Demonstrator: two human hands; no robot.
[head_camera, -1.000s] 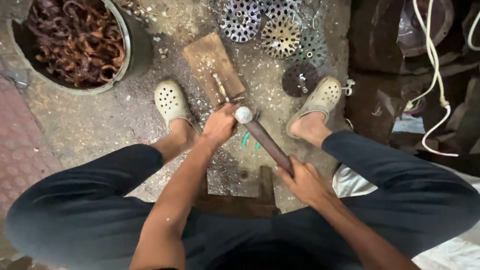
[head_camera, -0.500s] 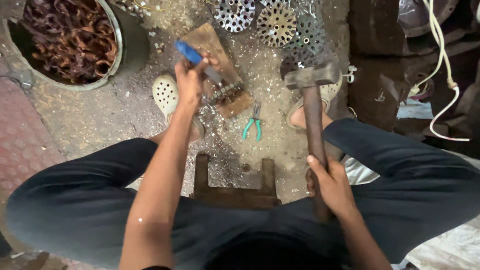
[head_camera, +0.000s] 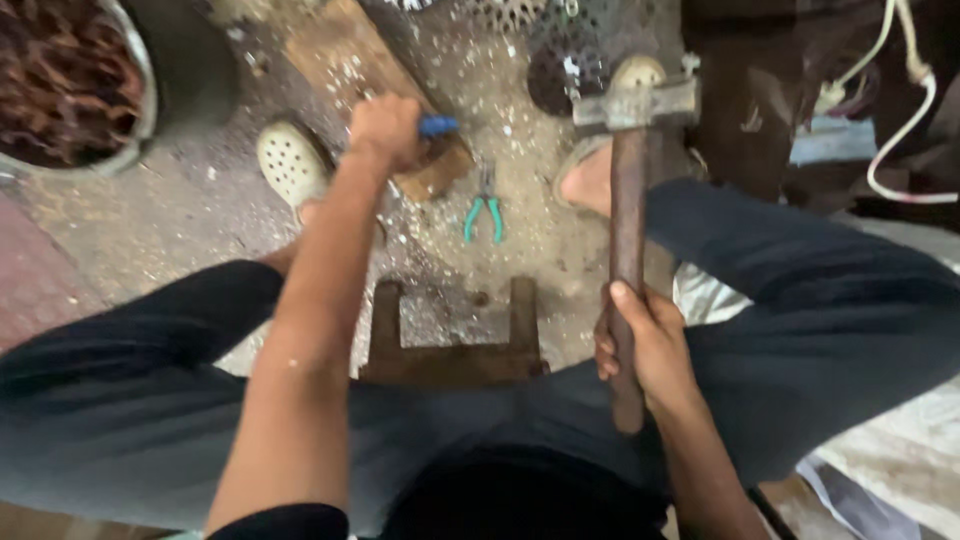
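Note:
My left hand (head_camera: 385, 130) is closed around a tool with a blue handle (head_camera: 438, 126), held down on a wooden block (head_camera: 345, 62) lying on the gritty floor. My right hand (head_camera: 645, 345) grips the long wooden shaft of a hammer (head_camera: 628, 200), raised so its metal head (head_camera: 636, 103) hangs above my right foot. Small green-handled pliers (head_camera: 485, 212) lie on the floor just right of the block. I sit on a low wooden stool (head_camera: 450, 345) with my knees apart.
A round metal tub (head_camera: 95, 85) full of reddish-brown coiled wire stands at the upper left. Perforated metal discs (head_camera: 560, 70) lie at the top centre. White cables (head_camera: 895, 120) run at the right. Pale perforated clogs (head_camera: 290, 160) are on my feet.
The hammer rose from striking the tool on the block to a lifted position at the right. My left hand stayed on the blue-handled tool, and the camera moved closer.

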